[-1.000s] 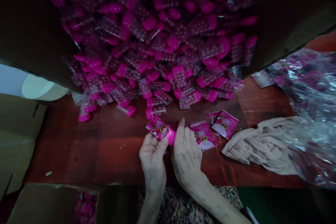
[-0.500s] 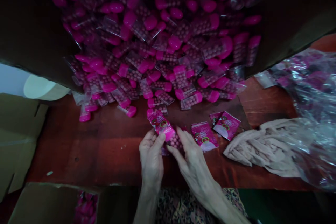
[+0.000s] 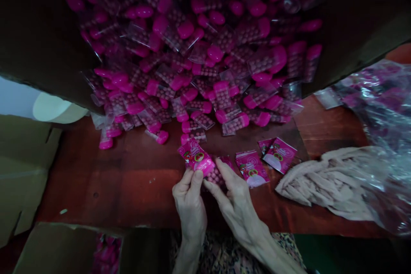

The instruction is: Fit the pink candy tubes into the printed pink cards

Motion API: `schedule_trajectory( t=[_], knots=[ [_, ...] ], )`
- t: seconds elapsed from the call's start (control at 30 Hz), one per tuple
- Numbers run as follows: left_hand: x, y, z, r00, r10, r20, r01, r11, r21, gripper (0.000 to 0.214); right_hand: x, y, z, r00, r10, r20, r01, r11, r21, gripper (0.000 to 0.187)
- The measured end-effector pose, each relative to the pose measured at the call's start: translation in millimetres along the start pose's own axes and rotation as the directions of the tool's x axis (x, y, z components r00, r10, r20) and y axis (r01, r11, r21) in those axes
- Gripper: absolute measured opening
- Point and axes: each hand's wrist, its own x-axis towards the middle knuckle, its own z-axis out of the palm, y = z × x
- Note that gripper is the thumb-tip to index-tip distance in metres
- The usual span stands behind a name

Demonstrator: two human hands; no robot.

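The left hand [image 3: 189, 205] pinches a printed pink sachet [image 3: 195, 157] between thumb and fingers; the sachet's long axis runs upper-left to lower-right, pink end lowest. The right hand [image 3: 237, 209], fingers spread, presses a bead-filled clear packet [image 3: 215, 176] just beside the sachet. Two more printed sachets [image 3: 252, 168] lie right of it on the bench [image 3: 80, 188]; pink-capped packets [image 3: 205, 68] heap beyond it.

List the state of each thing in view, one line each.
left hand, pinching the printed pink sachet
right hand, fingers on the pink-capped bead tube
loose printed sachets, lying flat on the wooden table
heap of bead tubes, piled up, lower edge on the table
clear plastic bag, crumpled, pink showing through
beige cloth, bunched up
cardboard carton, open, pink items inside
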Motion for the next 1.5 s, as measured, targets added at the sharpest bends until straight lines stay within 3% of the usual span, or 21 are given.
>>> schedule_trajectory(
  t=[0.2,0.33,0.4,0.53,0.67,0.77,0.9,1.07,1.23,1.37,1.5],
  knots=[
    [-2.4,6.8,-2.4,0.999,-0.024,0.042,0.02,0.996,0.082,0.02,4.4,-7.3,-6.9,0.998,-0.038,-0.052,0.042,0.997,0.072,0.048],
    [1.6,18.3,-6.8,0.999,-0.043,-0.028,0.044,0.999,0.026,0.028,7.6,-8.9,-9.2,0.996,0.029,0.08,-0.042,0.986,0.16,0.052],
    [3.7,23.8,-6.8,0.998,-0.063,0.017,0.063,0.998,0.002,0.028,8.0,-10.1,-8.0,0.991,0.055,0.121,-0.075,0.983,0.17,0.053],
    [2.3,27.9,0.6,0.984,-0.141,0.111,0.154,0.981,-0.122,0.02,5.8,-16.3,-3.3,0.999,0.008,0.051,-0.014,0.995,0.1,0.051],
    [-5.3,24.4,6.8,0.957,-0.277,0.088,0.29,0.924,-0.248,0.02,1.6,-22.0,-2.0,0.998,-0.058,0.006,0.058,0.997,-0.041,0.053],
    [-10.6,22.7,7.1,0.944,-0.328,0.039,0.325,0.902,-0.283,0.024,0.5,-22.1,-3.8,0.998,-0.064,0.021,0.065,0.997,-0.049,0.054],
    [-13.6,23.8,3.8,0.957,-0.289,0.013,0.284,0.929,-0.238,0.027,7.6,-24.5,-9.2,0.994,0.026,0.104,-0.038,0.993,0.114,0.054],
    [-6.8,26.7,-7.7,0.987,-0.139,-0.084,0.133,0.988,-0.081,0.035,18.4,-31.6,-14.5,0.949,0.157,0.272,-0.243,0.917,0.317,0.061],
    [2.9,31.9,-15.5,0.992,-0.066,0.105,0.075,0.994,-0.084,0.033,13.7,-27.8,-16.8,0.917,0.114,0.383,-0.268,0.886,0.378,0.07],
    [2.7,37.3,-12.3,0.982,-0.168,0.08,0.178,0.975,-0.132,0.024,8.0,-26.5,-19.6,0.907,0.079,0.413,-0.26,0.877,0.404,0.066],
    [-3.4,35.2,-4.9,0.956,-0.28,0.081,0.292,0.927,-0.234,0.019,4.2,-27.7,-16.2,0.946,0.186,0.265,-0.277,0.888,0.367,0.061]
  ],
)
